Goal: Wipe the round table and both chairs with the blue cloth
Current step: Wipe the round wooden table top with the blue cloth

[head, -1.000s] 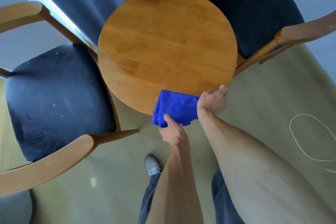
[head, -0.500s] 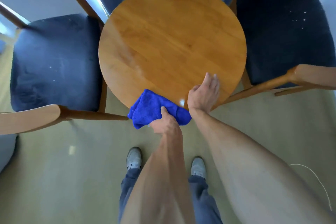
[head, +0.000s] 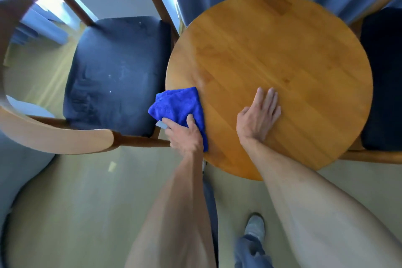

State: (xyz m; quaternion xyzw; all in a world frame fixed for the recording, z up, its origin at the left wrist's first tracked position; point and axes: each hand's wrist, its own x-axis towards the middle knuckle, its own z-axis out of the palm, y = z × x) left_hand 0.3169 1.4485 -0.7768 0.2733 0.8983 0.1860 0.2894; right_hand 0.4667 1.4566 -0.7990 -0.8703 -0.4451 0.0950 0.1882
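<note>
Since the earlier frame, the blue cloth (head: pixel 178 109) has slid to the round surface's (head: pixel 282 54) left rim, left hand (head: pixel 185 135) fingers curled on it. Right hand (head: pixel 258 115) lies flat, fingers straight. Table wiping is underway; next, sweep inward, then the left chair (head: pixel 113 76).

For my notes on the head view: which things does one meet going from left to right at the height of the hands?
Left chair → blue cloth, gripped by the left hand → right hand, flat on the round table → right chair.
</note>
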